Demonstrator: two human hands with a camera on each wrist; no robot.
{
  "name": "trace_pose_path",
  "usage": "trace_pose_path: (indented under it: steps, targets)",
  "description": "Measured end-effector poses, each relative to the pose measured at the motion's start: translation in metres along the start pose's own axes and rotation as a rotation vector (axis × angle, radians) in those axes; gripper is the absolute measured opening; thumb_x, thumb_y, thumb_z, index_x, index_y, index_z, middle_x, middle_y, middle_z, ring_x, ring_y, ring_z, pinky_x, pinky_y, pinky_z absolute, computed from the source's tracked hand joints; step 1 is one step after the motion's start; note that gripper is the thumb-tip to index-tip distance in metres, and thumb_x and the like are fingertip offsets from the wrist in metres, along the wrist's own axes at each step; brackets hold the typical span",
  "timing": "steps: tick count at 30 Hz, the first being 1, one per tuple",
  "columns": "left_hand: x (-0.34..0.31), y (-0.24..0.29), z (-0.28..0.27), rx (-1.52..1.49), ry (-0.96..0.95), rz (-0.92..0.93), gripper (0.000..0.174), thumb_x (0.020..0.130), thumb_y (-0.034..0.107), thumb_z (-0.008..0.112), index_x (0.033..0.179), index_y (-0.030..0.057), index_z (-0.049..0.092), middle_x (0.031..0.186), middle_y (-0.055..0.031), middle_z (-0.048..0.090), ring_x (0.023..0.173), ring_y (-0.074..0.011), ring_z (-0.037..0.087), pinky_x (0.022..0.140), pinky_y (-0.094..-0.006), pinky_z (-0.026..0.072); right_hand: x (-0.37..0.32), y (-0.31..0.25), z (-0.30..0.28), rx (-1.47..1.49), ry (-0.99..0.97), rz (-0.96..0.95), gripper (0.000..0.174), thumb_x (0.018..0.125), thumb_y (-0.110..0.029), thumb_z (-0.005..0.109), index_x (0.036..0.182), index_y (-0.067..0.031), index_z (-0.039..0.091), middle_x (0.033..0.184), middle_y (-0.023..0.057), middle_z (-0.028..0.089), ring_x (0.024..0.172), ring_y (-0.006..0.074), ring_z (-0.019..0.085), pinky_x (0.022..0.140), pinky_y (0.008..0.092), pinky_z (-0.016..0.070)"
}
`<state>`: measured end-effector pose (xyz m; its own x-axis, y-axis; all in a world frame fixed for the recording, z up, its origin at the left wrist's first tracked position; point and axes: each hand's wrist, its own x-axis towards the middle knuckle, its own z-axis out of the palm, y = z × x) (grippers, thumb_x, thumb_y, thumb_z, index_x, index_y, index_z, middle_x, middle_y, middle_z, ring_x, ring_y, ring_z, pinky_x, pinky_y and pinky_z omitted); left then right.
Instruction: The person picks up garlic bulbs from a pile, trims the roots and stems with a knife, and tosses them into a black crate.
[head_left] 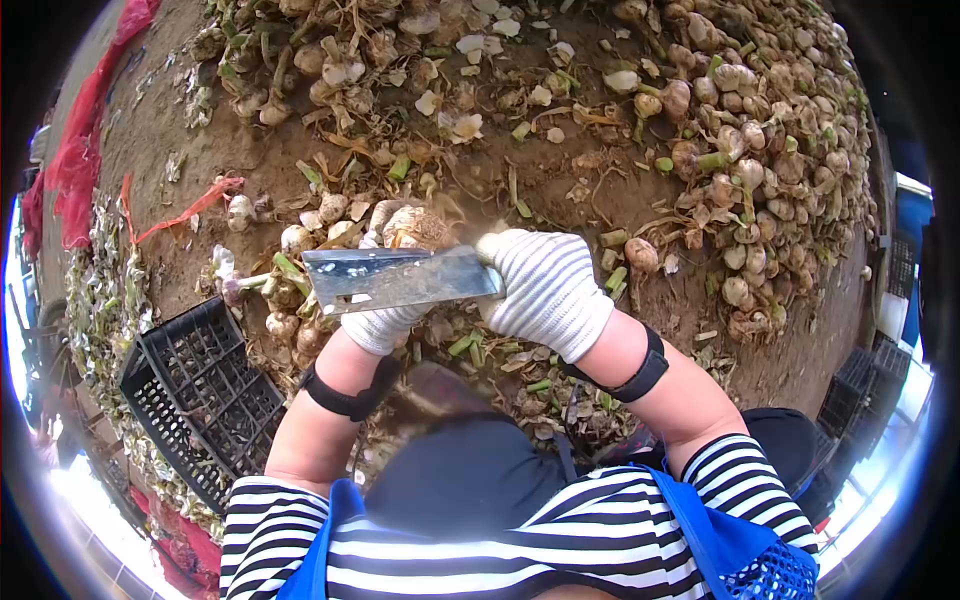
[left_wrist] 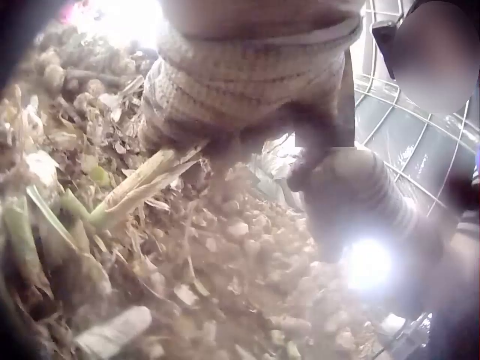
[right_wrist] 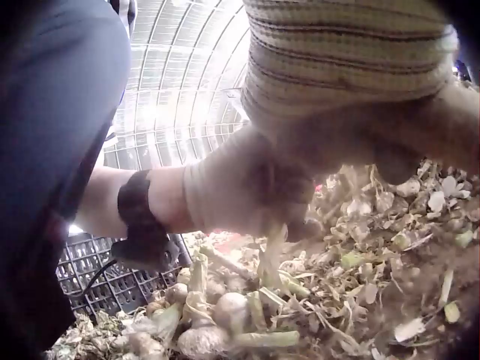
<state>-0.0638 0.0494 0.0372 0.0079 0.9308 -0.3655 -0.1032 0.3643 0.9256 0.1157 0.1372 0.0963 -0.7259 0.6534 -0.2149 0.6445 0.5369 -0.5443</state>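
In the head view, a gloved right hand [head_left: 548, 285] grips a wide-bladed metal knife [head_left: 400, 278], its blade pointing left. The blade hides much of the gloved left hand [head_left: 382, 328]. Beyond the blade, left fingers hold a garlic bulb [head_left: 415, 228] with its brownish root side showing. Below the left hand, the left wrist view shows a pale garlic stalk [left_wrist: 142, 184] sticking out. Both hands work close together; in the right wrist view the left hand [right_wrist: 240, 187] is seen past the striped right glove [right_wrist: 349, 64]. Loose garlic bulbs [head_left: 297, 238] lie beside the left hand.
A large garlic heap [head_left: 750, 180] covers the right side, with more stalked bulbs [head_left: 320, 60] at the back. A black plastic crate [head_left: 205, 395] stands tilted at the left. Cut stalks [head_left: 470, 348], dry skins and red netting [head_left: 75, 180] litter the soil.
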Motion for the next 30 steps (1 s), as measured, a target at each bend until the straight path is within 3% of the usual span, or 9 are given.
trace_pose_path:
  steps: [5,9,10,14,17,18,19,26,30]
  targets:
    - [0.001,0.008,0.025,-0.706,0.079,-0.164,0.058,0.076,0.023,0.071,0.121,0.0054,0.040,0.099,-0.0072,0.060,0.096,-0.0185,0.057,0.087,-0.0333,0.0476,-0.005,0.026,0.023,0.019,0.002,0.073,0.018,0.063,-0.019,0.062,0.077,-0.0083,0.059,0.070,0.0137,0.060,0.067,0.0328,0.061,0.059,0.0414,0.0489]
    - [-0.010,-0.019,0.017,0.855,0.047,0.599,0.050,0.070,0.018,0.073,0.111,0.0078,0.046,0.095,-0.0035,0.060,0.094,-0.0185,0.057,0.082,-0.0362,0.0466,-0.025,0.038,0.043,0.049,0.110,-0.006,0.013,0.065,-0.020,0.061,0.068,-0.0099,0.054,0.062,0.0129,0.054,0.059,0.0343,0.057,0.052,0.0411,0.0464]
    - [-0.009,-0.012,0.032,0.080,0.109,0.150,0.051,0.067,0.015,0.072,0.111,0.0072,0.047,0.096,-0.0043,0.060,0.093,-0.0178,0.057,0.087,-0.0385,0.0457,-0.024,0.036,0.036,-0.034,-0.026,0.063,0.012,0.067,-0.021,0.060,0.070,-0.0101,0.058,0.064,0.0139,0.057,0.062,0.0337,0.058,0.053,0.0406,0.0475]
    - [-0.022,0.049,0.021,-0.199,0.007,0.417,0.043,0.075,0.017,0.066,0.112,0.0031,0.049,0.102,-0.0109,0.059,0.097,-0.0206,0.057,0.095,-0.0423,0.0439,-0.030,0.086,0.051,-0.019,-0.170,0.553,0.026,0.074,-0.026,0.057,0.092,-0.0095,0.066,0.076,0.0157,0.065,0.070,0.0302,0.064,0.065,0.0374,0.0517]
    - [0.016,0.028,-0.016,-0.076,0.239,0.112,0.063,0.071,0.022,0.075,0.123,0.0066,0.041,0.103,-0.0110,0.057,0.095,-0.0204,0.057,0.082,-0.0342,0.0524,-0.031,0.090,0.050,0.126,-0.082,0.609,0.028,0.074,-0.025,0.060,0.093,-0.0050,0.064,0.077,0.0130,0.067,0.070,0.0238,0.064,0.066,0.0340,0.0507]
    - [0.019,0.033,-0.017,-0.880,0.162,-0.068,0.062,0.067,0.015,0.079,0.119,0.0065,0.045,0.100,-0.0076,0.058,0.090,-0.0165,0.057,0.077,-0.0284,0.0536,-0.031,0.088,0.051,0.404,0.073,0.610,0.027,0.073,-0.020,0.060,0.093,-0.0023,0.063,0.076,0.0105,0.066,0.068,0.0199,0.063,0.063,0.0316,0.0499]
    - [0.022,0.038,-0.008,-0.082,0.344,0.314,0.053,0.069,0.003,0.076,0.114,0.0069,0.047,0.098,-0.0059,0.058,0.088,-0.0153,0.057,0.072,-0.0254,0.0536,-0.026,0.074,0.044,0.680,0.225,0.596,0.026,0.073,-0.016,0.061,0.092,0.0004,0.062,0.076,0.0079,0.066,0.066,0.0160,0.061,0.061,0.0293,0.0490]
    - [0.034,0.031,0.026,-0.929,0.526,-0.005,0.018,0.080,-0.002,0.061,0.096,0.0055,0.058,0.089,-0.0077,0.061,0.085,-0.0214,0.061,0.080,-0.0374,0.0546,-0.006,0.004,0.057,0.999,0.387,0.426,0.006,0.072,-0.007,0.056,0.073,-0.0017,0.055,0.056,-0.0012,0.049,0.052,0.0051,0.041,0.047,0.0237,0.0373]
    - [0.032,0.044,0.036,-1.063,0.483,-0.028,0.015,0.080,-0.003,0.059,0.093,0.0047,0.057,0.090,-0.0089,0.062,0.088,-0.0233,0.062,0.084,-0.0387,0.0536,0.005,0.022,0.085,0.833,0.419,0.376,0.011,0.071,-0.014,0.059,0.075,-0.0034,0.056,0.059,0.0109,0.056,0.051,0.0230,0.052,0.052,0.0324,0.0443]
